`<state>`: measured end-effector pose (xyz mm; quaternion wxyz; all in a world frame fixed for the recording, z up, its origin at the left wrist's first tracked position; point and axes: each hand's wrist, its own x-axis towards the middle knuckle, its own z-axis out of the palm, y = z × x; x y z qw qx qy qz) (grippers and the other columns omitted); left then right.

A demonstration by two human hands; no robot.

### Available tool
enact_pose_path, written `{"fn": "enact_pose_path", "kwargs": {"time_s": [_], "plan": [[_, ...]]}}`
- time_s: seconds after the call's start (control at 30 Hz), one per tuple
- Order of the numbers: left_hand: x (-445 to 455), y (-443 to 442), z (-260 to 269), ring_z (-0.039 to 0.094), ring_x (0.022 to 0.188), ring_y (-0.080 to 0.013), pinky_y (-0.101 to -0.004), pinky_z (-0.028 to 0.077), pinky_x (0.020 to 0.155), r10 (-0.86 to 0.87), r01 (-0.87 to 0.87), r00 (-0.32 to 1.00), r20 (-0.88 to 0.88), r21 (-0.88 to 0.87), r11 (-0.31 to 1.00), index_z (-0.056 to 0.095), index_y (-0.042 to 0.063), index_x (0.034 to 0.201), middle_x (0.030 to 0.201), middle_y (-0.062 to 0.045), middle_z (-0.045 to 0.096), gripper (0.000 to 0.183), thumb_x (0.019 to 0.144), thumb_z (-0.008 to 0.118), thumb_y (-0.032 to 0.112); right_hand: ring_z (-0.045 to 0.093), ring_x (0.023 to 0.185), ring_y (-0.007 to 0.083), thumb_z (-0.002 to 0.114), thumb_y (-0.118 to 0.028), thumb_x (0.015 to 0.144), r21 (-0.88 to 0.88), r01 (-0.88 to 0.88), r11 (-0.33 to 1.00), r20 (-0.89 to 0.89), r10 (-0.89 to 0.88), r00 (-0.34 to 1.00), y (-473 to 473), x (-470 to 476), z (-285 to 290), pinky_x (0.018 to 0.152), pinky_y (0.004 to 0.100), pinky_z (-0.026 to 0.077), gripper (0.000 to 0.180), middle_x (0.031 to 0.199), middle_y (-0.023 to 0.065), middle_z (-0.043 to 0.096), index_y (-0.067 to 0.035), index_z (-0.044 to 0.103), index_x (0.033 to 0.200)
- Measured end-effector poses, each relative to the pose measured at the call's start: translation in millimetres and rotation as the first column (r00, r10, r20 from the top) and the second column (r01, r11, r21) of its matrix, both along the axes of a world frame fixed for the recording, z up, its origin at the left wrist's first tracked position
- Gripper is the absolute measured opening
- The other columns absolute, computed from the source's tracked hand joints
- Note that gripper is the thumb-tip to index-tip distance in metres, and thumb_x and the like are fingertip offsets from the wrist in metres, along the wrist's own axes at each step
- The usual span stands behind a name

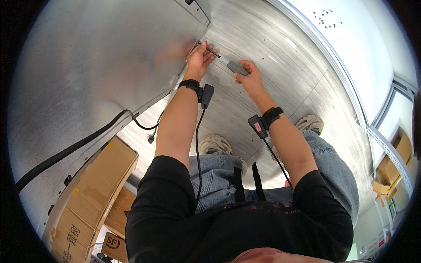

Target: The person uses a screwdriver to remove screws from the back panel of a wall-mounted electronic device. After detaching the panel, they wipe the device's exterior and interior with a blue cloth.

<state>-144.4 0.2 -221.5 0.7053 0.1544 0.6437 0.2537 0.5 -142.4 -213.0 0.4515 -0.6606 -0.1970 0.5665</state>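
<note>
My right hand (pixel 251 77) holds the butt of a screwdriver's grey handle (pixel 237 68) between thumb and fingers. A pale collar joins the handle to a thin dark shaft (pixel 213 53), which points up and left toward the lower edge of a large metal panel (pixel 131 62). Around that shaft, close to the panel edge, are the thumb and fingers of my left hand (pixel 198 60). The shaft's tip lies at the panel edge, and what it touches there is too small to tell. Both wrists wear black straps with cabled modules.
A thick black cable (pixel 82 143) crosses the panel at left. Below it stands a long cardboard box (pixel 95 197), with a smaller carton (pixel 115 245) nearby. Several small screws (pixel 325 19) lie on a white surface (pixel 355 42) at upper right. My shoes (pixel 217 144) rest on the wood-look floor (pixel 279 42).
</note>
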Motion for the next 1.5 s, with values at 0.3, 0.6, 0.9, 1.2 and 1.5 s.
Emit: {"fn": "enact_pose_path", "kwargs": {"time_s": [0.3,0.6,0.9,1.2,1.5], "plan": [[0,-4,-13,0.065,0.081,-0.0144,-0.025,0.052,0.067,0.037,-0.036,0.999,-0.029,0.016,0.999,0.061,0.009,0.099,0.094,-0.001,0.066,0.016,0.092,0.06,0.023,0.056,0.071,0.0165,0.061,-0.014,0.089,-0.35,-0.121,0.929,-0.564,-0.107,0.819,10,17,29,0.064,0.0294,0.052,0.036,0.096,0.0081,0.054,-0.005,0.05,0.123],[2,-1,-10,0.065,0.085,-0.0138,-0.025,0.05,0.068,0.065,-0.063,0.995,-0.079,0.028,0.998,0.061,0.009,0.101,0.095,-0.001,0.066,0.016,0.092,0.059,0.022,0.058,0.079,0.0192,0.061,-0.011,0.088,-0.197,0.115,0.974,-0.311,-0.173,0.935,0,-3,11,0.066,0.032,0.053,0.04,0.103,0.0125,0.053,-0.002,0.046,0.125],[-4,-2,-9,0.066,0.085,-0.0157,-0.0249,0.052,0.066,0.051,-0.051,0.999,0.001,0.029,0.998,0.058,0.011,0.11,0.101,-0.005,0.067,0.017,0.095,0.054,0.017,0.06,0.086,0.0201,0.056,-0.009,0.092,-0.283,-0.063,0.957,-0.433,-0.068,0.899,0,1,18,0.068,0.0329,0.055,0.036,0.108,0.0136,0.054,0.0,0.046,0.125],[-13,-3,-6,0.064,0.096,-0.0223,-0.0304,0.053,0.073,0.009,-0.01,0.993,0.122,0.005,1.0,0.052,0.013,0.116,0.11,-0.008,0.064,0.023,0.1,0.041,0.023,0.059,0.083,0.018,0.053,-0.009,0.093,-0.284,-0.02,0.959,-0.418,-0.105,0.902,-7,0,12,0.068,0.0318,0.054,0.033,0.104,0.011,0.054,-0.001,0.048,0.124],[-3,-3,-3,0.062,0.097,-0.0223,-0.0304,0.05,0.077,-0.015,0.014,0.999,0.044,0.009,1.0,0.051,0.012,0.118,0.109,-0.008,0.063,0.028,0.1,0.038,0.029,0.058,0.085,0.0193,0.05,-0.011,0.095,-0.312,-0.043,0.949,-0.4,-0.09,0.912,-12,8,19,0.071,0.034,0.049,0.03,0.106,0.0107,0.053,-0.002,0.047,0.124]]}}
